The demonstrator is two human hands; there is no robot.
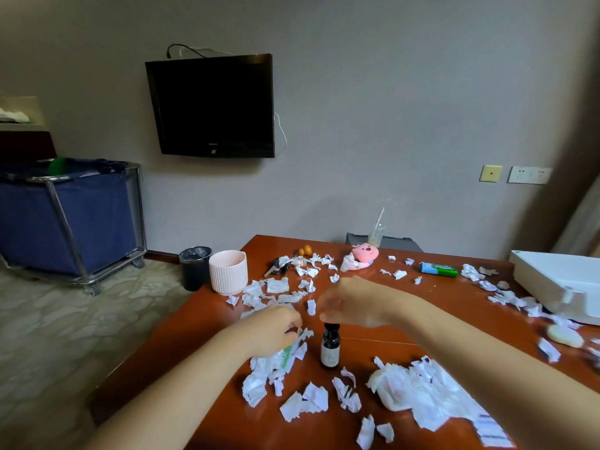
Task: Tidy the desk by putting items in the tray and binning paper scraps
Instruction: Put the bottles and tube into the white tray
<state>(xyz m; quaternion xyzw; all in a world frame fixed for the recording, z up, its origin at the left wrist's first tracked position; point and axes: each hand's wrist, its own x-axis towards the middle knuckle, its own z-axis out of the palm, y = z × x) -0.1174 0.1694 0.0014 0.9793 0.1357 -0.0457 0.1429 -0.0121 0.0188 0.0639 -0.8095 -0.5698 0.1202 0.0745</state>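
Observation:
Torn white paper scraps [305, 401] lie scattered over the red-brown desk [383, 339]. My left hand [276, 326] grips a bunch of scraps with a green-printed piece at the desk's left side. My right hand [350, 303] hovers with curled fingers just above the cap of a small dark dropper bottle [330, 347]; whether it touches the cap is unclear. A white tray [561, 280] sits at the right edge. A black bin [195, 266] stands on the floor beyond the desk's left corner.
On the desk stand a ribbed pink-white cup [228, 271], a pink plush toy [363, 254], keys [279, 266], two small orange balls [305, 250], a green-blue tube [438, 269] and a pale oval soap-like thing [565, 336]. A blue laundry cart [68, 219] is far left.

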